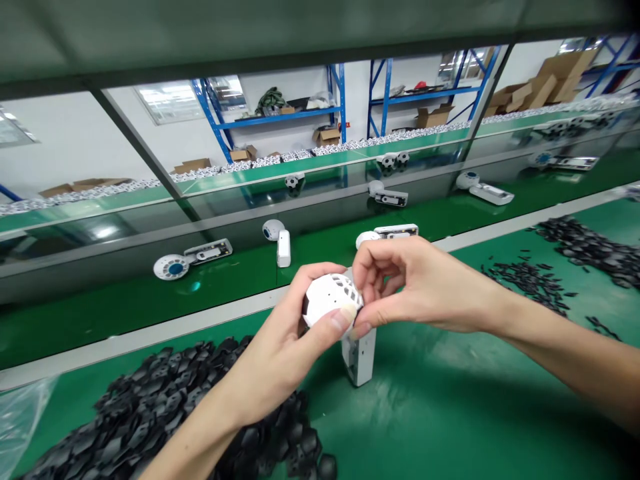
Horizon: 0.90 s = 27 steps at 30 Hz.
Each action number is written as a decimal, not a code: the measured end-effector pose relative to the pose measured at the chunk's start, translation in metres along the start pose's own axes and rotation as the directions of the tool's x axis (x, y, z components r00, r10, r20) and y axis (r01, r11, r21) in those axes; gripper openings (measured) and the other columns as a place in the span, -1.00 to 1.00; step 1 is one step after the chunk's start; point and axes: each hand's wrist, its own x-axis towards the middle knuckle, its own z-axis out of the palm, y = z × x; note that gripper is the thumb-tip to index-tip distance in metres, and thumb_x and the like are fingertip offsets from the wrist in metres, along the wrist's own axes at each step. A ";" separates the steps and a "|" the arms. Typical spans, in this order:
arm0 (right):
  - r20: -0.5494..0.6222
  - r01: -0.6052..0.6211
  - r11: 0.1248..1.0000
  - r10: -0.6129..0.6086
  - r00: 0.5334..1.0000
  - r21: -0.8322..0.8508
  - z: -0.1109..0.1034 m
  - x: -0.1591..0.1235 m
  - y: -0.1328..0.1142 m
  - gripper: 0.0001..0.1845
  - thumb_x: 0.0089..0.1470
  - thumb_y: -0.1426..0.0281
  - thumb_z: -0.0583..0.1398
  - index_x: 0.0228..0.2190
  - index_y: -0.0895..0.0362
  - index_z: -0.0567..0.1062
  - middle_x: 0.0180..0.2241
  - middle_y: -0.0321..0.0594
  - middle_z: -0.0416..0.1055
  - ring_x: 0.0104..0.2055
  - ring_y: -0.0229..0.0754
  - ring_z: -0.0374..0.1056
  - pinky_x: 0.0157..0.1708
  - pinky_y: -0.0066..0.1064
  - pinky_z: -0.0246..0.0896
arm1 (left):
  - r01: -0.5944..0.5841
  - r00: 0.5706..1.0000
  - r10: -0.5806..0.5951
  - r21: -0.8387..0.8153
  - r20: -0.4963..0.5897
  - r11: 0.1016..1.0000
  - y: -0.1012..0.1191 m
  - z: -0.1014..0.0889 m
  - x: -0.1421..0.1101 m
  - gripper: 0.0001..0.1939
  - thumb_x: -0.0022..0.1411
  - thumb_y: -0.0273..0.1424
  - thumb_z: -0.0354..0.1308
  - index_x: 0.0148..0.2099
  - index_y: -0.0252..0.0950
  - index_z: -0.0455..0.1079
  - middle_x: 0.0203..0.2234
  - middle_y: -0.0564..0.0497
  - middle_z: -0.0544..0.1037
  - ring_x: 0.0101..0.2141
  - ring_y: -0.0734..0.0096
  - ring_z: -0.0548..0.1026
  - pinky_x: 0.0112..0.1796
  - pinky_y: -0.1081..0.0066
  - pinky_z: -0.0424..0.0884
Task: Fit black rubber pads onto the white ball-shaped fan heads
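My left hand is wrapped round a white round plastic housing patterned like a football, its thumb lying over the front. Slots open the housing's upper right side, and a dark panel shows at its left edge. Below it hangs a white rectangular body, apparently joined to the housing; the joint is hidden by my fingers. My right hand is closed at the housing's right edge, fingertips curled and thumb against it. Whether a small part sits in that pinch cannot be made out.
Loose black plastic panels are heaped at the lower left. Small black pieces and another black pile lie right. Beyond a pale rail, similar white units rest on a green belt.
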 end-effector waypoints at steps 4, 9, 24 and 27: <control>0.005 0.003 0.997 -0.003 1.000 -0.073 -0.004 0.000 -0.003 -0.54 -0.13 0.34 0.63 -0.32 0.13 0.53 -0.43 -0.39 0.52 -0.38 -0.28 0.47 -0.43 -0.55 0.34 | -0.013 0.997 0.014 -0.007 0.073 1.000 0.002 -0.001 -0.002 -0.59 0.48 0.00 0.19 0.21 -0.06 0.33 -0.12 0.04 0.47 -0.20 0.38 0.39 -0.21 0.48 0.38; -0.010 0.180 0.944 -0.190 0.982 -0.278 -0.005 0.005 0.008 -0.41 -0.04 0.22 0.60 -0.04 0.06 0.54 -0.07 -0.26 0.57 -0.07 -0.11 0.52 -0.20 -0.41 0.46 | 0.032 0.996 -0.027 -0.060 0.086 0.998 -0.002 -0.008 0.000 -0.52 0.46 0.05 0.17 0.25 -0.05 0.30 -0.04 0.00 0.46 -0.10 0.28 0.42 -0.12 0.40 0.40; 0.246 0.128 0.990 -0.139 0.959 0.061 0.004 0.023 0.038 -0.10 0.29 0.34 0.39 0.47 0.10 0.13 0.43 -0.07 0.19 0.40 -0.03 0.27 0.32 -0.27 0.32 | 0.094 0.977 -0.159 -0.384 -0.143 0.919 -0.009 -0.005 0.012 -0.53 0.23 -0.07 0.40 0.08 -0.17 0.50 -0.03 -0.06 0.61 -0.06 0.16 0.58 -0.13 0.39 0.50; 0.213 0.032 0.996 -0.049 0.976 0.082 0.001 0.023 0.045 -0.08 0.25 0.27 0.42 0.46 0.07 0.15 0.47 -0.04 0.11 0.39 0.04 0.28 0.30 -0.16 0.36 | 0.087 0.960 -0.179 -0.379 -0.217 0.921 -0.012 -0.008 0.014 -0.51 0.18 -0.07 0.43 0.06 -0.20 0.51 -0.06 -0.06 0.60 -0.13 0.22 0.58 -0.19 0.42 0.51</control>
